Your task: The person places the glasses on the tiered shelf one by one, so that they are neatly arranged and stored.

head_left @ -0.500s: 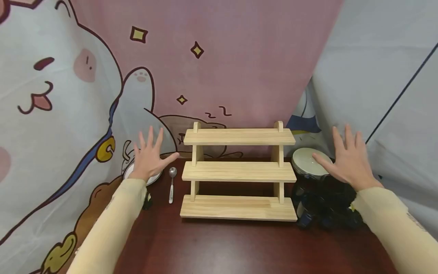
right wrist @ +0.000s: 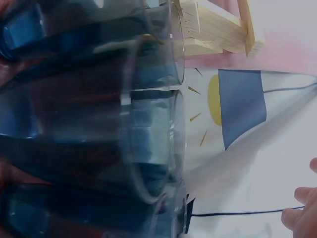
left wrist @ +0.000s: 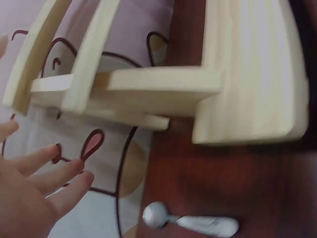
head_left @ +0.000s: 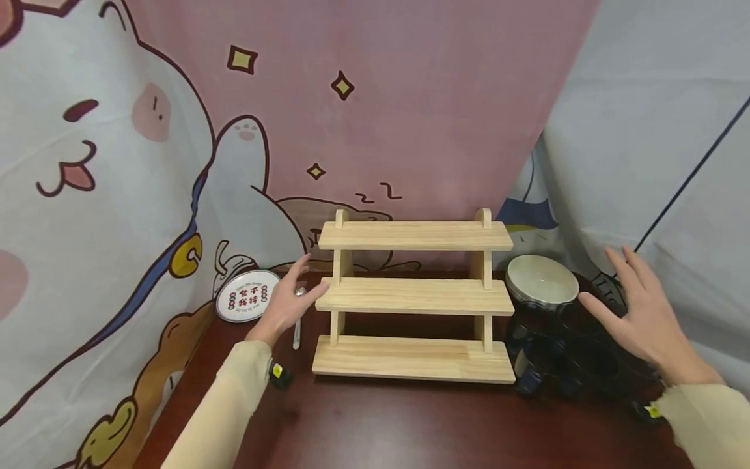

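My left hand [head_left: 285,305], fingers extended, hovers by the left end of a three-tier wooden shelf [head_left: 413,294] and holds nothing. Below and behind that hand a spoon [left wrist: 193,222] with a pale handle lies on the table. To its left an oval white plate [head_left: 249,296] with red characters leans at the wall. My right hand [head_left: 647,316] is spread above the right side, holding nothing. Near it are several dark blue clear glasses [right wrist: 74,114] and a pale bowl [head_left: 541,280], which looks stacked on others. Whether either hand touches anything cannot be told, but both look apart.
The shelf stands at the back of a dark red-brown table [head_left: 404,423]. Behind hangs a pink cloth [head_left: 422,111] with cartoon drawings, and a whitish cloth [head_left: 662,130] closes off the right side. A dark band with a yellow mark [head_left: 278,370] sits at the left wrist.
My left hand has moved right and down toward the shelf, uncovering the oval plate. The right hand has shifted right and lower, away from the bowl. The head view has shifted slightly.
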Available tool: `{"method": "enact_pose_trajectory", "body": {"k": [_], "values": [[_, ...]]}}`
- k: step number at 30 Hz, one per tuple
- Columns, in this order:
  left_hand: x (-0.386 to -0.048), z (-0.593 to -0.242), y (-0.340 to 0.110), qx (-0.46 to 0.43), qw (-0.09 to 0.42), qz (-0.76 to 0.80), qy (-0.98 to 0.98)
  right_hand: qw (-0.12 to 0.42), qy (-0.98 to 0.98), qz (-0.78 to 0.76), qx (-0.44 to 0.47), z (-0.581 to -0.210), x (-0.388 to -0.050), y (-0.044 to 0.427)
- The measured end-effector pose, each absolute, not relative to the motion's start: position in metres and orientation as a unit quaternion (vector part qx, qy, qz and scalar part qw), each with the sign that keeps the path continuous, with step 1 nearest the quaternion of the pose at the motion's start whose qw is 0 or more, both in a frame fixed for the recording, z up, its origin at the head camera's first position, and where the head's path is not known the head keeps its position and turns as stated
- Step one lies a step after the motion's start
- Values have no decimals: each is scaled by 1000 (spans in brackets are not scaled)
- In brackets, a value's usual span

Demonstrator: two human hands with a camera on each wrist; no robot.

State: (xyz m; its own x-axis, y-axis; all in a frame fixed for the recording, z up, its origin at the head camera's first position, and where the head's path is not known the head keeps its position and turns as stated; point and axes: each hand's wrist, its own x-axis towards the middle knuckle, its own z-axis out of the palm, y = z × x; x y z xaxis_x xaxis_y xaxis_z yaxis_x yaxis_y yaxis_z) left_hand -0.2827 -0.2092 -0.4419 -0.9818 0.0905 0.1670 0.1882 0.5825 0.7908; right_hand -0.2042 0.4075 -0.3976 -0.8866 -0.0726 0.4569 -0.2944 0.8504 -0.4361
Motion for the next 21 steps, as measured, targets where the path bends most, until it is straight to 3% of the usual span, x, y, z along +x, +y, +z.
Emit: {"method": "enact_pose_trajectory", "body": {"k": [7, 21], "values": [[-283, -466, -191, -73, 18, -489, -869, 226, -938, 253, 68, -415, -186, 415], [-292, -488, -192, -43, 13, -564, -825, 211, -943, 255, 13, -445, -158, 436]]}}
